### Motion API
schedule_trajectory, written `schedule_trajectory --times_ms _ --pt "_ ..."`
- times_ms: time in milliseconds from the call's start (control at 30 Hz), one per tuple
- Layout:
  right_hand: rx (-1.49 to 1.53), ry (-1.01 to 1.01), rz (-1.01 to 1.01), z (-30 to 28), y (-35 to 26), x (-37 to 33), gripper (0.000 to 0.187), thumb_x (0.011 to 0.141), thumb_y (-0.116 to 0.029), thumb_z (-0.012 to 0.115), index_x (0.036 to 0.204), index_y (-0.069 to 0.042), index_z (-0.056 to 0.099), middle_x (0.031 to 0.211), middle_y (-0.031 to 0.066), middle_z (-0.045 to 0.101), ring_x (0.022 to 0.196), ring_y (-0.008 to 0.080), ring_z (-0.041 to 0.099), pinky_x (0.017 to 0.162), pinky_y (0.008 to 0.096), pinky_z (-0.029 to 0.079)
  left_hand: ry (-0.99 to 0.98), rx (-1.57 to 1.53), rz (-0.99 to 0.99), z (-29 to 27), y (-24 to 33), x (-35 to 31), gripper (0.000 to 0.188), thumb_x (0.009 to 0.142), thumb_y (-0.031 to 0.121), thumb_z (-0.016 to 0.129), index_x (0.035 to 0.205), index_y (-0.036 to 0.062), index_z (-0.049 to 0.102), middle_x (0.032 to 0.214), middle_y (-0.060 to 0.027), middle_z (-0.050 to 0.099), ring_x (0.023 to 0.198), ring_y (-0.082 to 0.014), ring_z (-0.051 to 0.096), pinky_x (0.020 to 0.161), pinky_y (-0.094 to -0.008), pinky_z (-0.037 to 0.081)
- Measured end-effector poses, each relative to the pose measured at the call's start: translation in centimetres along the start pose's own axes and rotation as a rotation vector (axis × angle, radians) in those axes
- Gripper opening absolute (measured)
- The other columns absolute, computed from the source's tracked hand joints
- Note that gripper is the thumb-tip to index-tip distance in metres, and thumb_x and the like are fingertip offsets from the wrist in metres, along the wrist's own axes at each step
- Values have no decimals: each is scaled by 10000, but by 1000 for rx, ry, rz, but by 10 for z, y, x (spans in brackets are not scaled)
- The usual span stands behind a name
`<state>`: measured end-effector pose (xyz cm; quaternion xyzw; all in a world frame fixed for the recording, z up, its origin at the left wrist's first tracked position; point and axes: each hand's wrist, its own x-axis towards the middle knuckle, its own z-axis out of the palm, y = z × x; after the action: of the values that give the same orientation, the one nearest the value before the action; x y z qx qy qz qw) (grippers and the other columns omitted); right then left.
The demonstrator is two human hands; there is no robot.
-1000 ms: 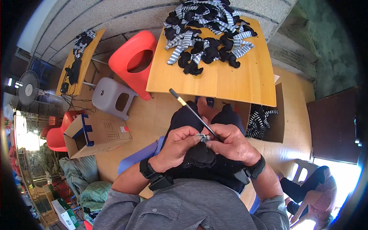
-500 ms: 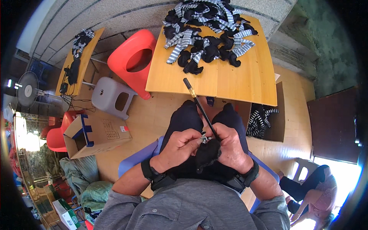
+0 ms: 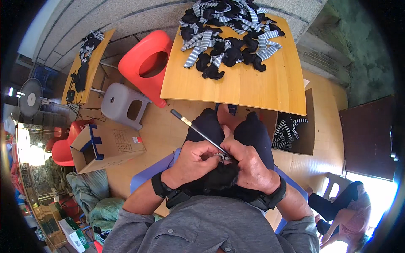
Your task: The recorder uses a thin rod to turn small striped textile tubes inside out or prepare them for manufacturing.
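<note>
Above my lap, both hands work on a small black fabric piece (image 3: 221,176) with a bit of grey-and-white striped cloth at its upper end. My left hand (image 3: 189,165) pinches that striped end between thumb and fingers. Closed at the other side, my right hand (image 3: 254,169) grips a slim dark stick (image 3: 198,131) with a gold-coloured band, as well as the fabric. The stick slants up to the left; its lower end is hidden among the fingers and cloth. On the wooden table (image 3: 270,90) in front lies a heap of similar black pieces with striped tails (image 3: 232,52).
A red stool (image 3: 145,63) and a grey stool (image 3: 120,104) stand left of the table. Below them is an open cardboard box (image 3: 114,145). Black-and-white striped cloth (image 3: 289,130) fills another box at right. Another person (image 3: 346,211) sits at lower right.
The stick's upper end has swung left and down, so it slants more. My right hand's fingers have moved left, closer to my left hand, and the black fabric has shifted between them.
</note>
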<state>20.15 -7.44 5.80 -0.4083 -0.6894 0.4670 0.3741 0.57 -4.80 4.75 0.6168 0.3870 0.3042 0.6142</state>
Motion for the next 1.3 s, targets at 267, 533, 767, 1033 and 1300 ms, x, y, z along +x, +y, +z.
schedule_trajectory --times_ms 267,533,767,1033,1300 --pt "-21 75 34 11 -10 0 390 710 53 638 1085 -11 550 744 184 596 661 363 640 555 356 483 215 -270 -3 16 -12 -1 44 876 -39 621 907 -12 638 774 -16 660 687 -41 588 585 -205 466" --pt "91 -2 18 -4 -12 6 311 757 74 630 1058 8 588 749 148 631 663 192 658 603 301 501 171 -449 -270 12 -6 -3 46 917 6 602 929 -37 614 789 -63 665 638 -76 621 557 -204 499" --pt "371 52 218 -3 -3 2 35 864 47 617 892 38 598 761 72 662 741 90 621 652 249 492 87 -470 -215 13 -5 -3 112 924 53 596 1005 -21 616 776 -98 647 552 -154 639 460 -255 529" --pt "297 9 276 -6 -2 1 41 876 20 632 871 28 592 760 57 643 735 66 574 658 238 481 59 -479 -228 9 -4 -5 118 944 71 543 993 -10 614 743 -85 624 517 -131 585 426 -247 479" --pt "253 36 85 0 3 6 80 821 24 662 828 22 582 675 96 584 619 130 567 557 306 446 40 -460 -245 10 1 -3 61 911 2 553 907 -4 613 655 -54 598 438 -96 523 393 -217 391"
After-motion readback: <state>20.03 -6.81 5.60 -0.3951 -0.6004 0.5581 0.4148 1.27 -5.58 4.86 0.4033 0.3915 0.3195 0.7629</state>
